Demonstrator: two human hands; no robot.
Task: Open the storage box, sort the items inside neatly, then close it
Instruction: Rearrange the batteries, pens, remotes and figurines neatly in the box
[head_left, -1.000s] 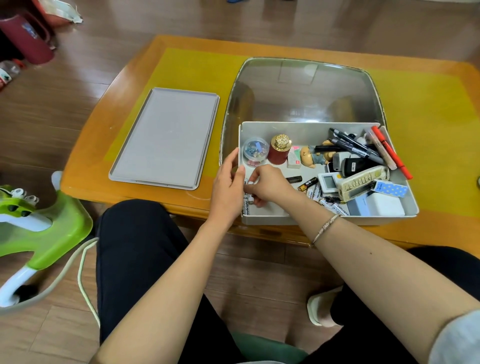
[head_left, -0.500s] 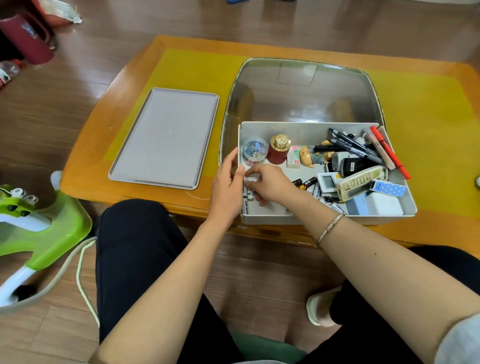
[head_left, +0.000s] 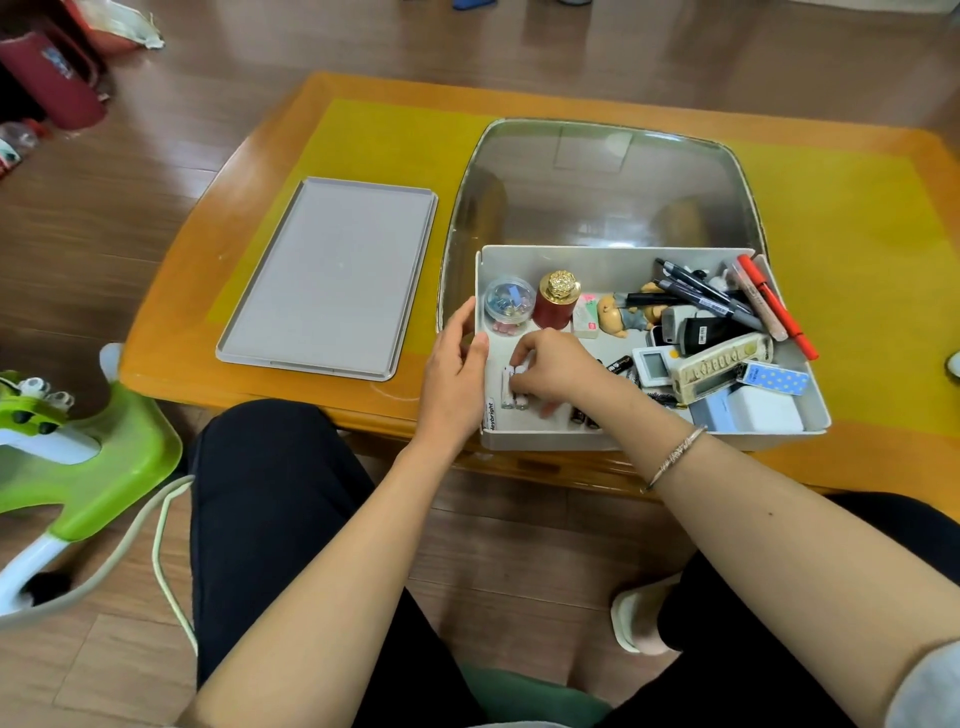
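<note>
A: Storage box (head_left: 649, 441)?
B: Lid off, right of centre on tabletop (head_left: 857, 218) — lid (head_left: 327, 275) left of it.
A: Hands?
B: Left hand (head_left: 457, 374) gripping box's left wall; right hand (head_left: 558, 366) pinching white batteries (head_left: 511, 392) inside.

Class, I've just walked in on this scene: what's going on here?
A seated person is sorting an open storage box on a wooden table. Its lid lies beside it. The left hand holds the box's left wall while the right hand lines up white batteries inside.
</note>
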